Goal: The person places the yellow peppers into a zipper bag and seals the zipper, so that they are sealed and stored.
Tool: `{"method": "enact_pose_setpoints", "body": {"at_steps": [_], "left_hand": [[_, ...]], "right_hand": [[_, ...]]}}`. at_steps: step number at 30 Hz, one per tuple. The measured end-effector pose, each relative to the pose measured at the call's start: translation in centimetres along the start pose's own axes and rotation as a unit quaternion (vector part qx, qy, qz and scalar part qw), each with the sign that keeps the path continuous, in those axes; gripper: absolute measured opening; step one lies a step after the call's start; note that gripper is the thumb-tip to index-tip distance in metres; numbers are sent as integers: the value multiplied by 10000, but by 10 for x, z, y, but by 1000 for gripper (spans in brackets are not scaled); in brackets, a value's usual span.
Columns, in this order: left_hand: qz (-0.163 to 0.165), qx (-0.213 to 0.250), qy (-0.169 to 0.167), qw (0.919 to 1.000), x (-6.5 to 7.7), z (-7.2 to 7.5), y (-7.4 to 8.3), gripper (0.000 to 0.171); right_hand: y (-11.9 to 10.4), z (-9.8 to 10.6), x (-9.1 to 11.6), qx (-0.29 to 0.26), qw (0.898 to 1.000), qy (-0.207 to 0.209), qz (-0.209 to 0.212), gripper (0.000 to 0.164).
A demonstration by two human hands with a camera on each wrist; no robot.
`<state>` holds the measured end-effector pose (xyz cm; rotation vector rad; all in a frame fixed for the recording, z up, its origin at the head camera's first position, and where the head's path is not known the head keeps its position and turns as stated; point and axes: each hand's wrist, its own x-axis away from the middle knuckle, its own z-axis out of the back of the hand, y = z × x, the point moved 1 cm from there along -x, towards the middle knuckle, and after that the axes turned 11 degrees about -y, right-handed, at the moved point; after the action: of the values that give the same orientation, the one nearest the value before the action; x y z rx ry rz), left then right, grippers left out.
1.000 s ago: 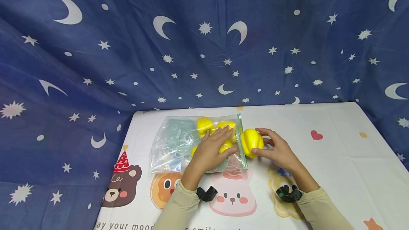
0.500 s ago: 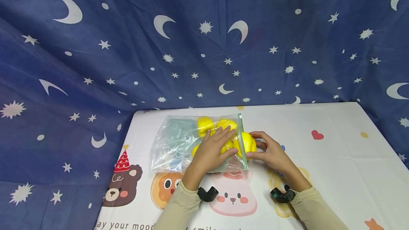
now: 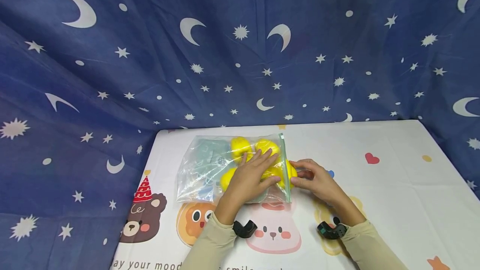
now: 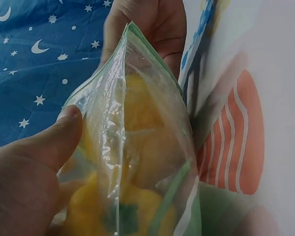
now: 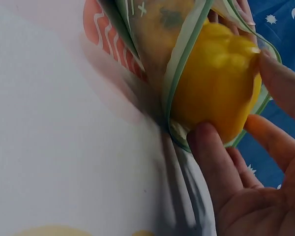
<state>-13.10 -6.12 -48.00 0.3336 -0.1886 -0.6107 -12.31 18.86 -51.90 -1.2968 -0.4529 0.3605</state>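
Observation:
A clear zip bag (image 3: 204,166) lies on the table with its green-edged mouth facing right. Inside it are several yellow bell peppers (image 3: 240,147), partly covered by my left hand (image 3: 247,180), which rests spread over the bag near the mouth with straight fingers. At the mouth, my right hand (image 3: 316,181) grips another yellow bell pepper (image 5: 211,83) between thumb and fingers. Most of this pepper is within the bag's green rim (image 5: 179,69); its near end sticks out toward my palm. The left wrist view shows my left thumb (image 4: 64,132) against the plastic, with peppers blurred behind it.
The white tablecloth (image 3: 393,195) has printed cartoon animals, a red heart and lettering. Behind the table and along the left side hangs a dark blue curtain (image 3: 225,53) with moons and stars. Each wrist wears a black camera mount (image 3: 244,229).
My right hand has moved left, sliding the pepper from outside the mouth mostly into the bag. A pepper inside has shifted toward the lower left. My left hand has stayed almost in place.

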Motion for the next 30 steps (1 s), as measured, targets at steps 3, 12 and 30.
{"method": "enact_pose_setpoints", "body": {"at_steps": [3, 12, 30], "left_hand": [[-28, -11, 8, 10000, -1, -2, 0, 69], [-77, -24, 58, 10000, -2, -5, -1, 68], [23, -153, 21, 9999, -1, -2, 3, 67]], "right_hand": [[2, -2, 0, -196, 9996, -135, 150, 54], [5, -6, -1, -248, 9995, -111, 180, 57], [4, -11, -8, 224, 9997, 103, 70, 44]]}}
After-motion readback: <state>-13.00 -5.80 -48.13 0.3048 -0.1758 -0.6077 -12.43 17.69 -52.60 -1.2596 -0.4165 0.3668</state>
